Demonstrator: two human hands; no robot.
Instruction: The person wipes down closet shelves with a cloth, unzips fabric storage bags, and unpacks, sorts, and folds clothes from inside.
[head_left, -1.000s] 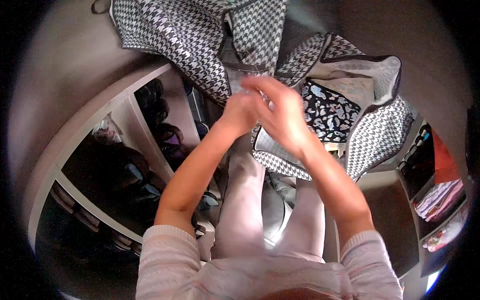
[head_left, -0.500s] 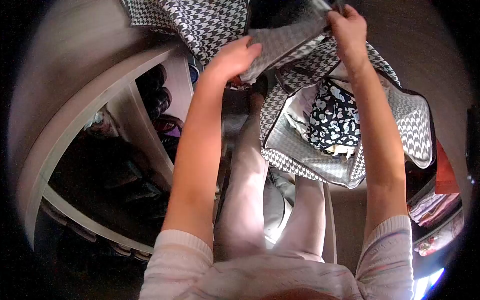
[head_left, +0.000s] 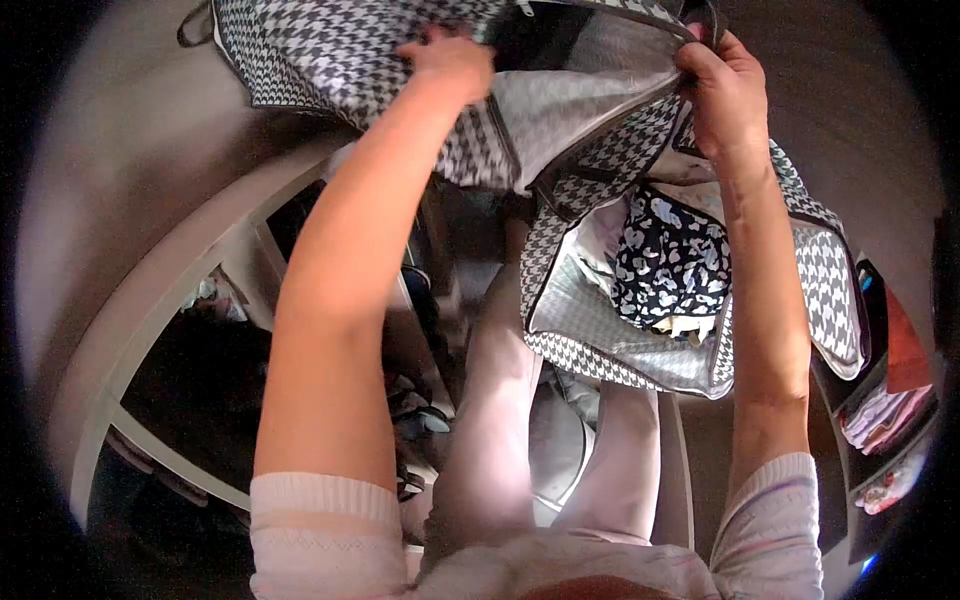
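Note:
A black-and-white houndstooth storage bag lies across the top of the head view. Its unzipped mouth shows a grey lining and dark contents. My right hand is closed on the bag's edge beside a dark strap. Over the houndstooth side at the left, my left hand reaches with fingers spread and a little blurred; whether it presses on the fabric is unclear. Below my right hand sits a second houndstooth bag, open. Inside it is a folded black cloth with white patches.
At the left, a pale curved shelf frame holds dark items in shadowed compartments. Folded clothes lie on shelves at the right, near a reddish cloth. My legs are below the second bag.
The upper bag's grey-lined opening has spread wider, showing more dark contents. My left hand has let go of the lining edge and moved up and left. My right hand keeps its grip.

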